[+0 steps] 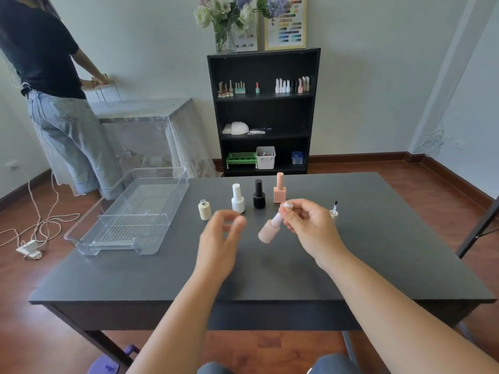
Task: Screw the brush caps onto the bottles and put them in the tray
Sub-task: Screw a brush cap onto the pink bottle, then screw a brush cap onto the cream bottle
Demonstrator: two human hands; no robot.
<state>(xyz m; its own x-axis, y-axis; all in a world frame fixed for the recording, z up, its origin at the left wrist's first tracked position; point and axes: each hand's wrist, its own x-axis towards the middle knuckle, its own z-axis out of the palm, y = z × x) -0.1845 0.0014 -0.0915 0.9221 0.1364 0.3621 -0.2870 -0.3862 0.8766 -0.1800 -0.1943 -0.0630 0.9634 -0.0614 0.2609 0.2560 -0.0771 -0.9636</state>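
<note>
My right hand point(305, 222) pinches the pale pink cap of a beige bottle point(267, 231), which hangs tilted above the table, blurred. My left hand point(220, 238) hovers just left of it, fingers apart, holding nothing. Behind stand a cream bottle point(204, 210) without a cap, a capped white bottle point(238, 198), a capped black bottle point(259, 195) and a capped pink square bottle point(279, 188). A cream brush cap point(334, 211) stands upside down at the right, its brush pointing up. The clear plastic tray point(118, 238) sits on the table's left part with nothing in it.
The dark grey table point(378, 252) reaches to its front edge near me. A person in a dark top stands at the far left by a cloth-covered table. A black shelf point(263, 114) with bottles and bins stands against the back wall. Cables lie on the floor at left.
</note>
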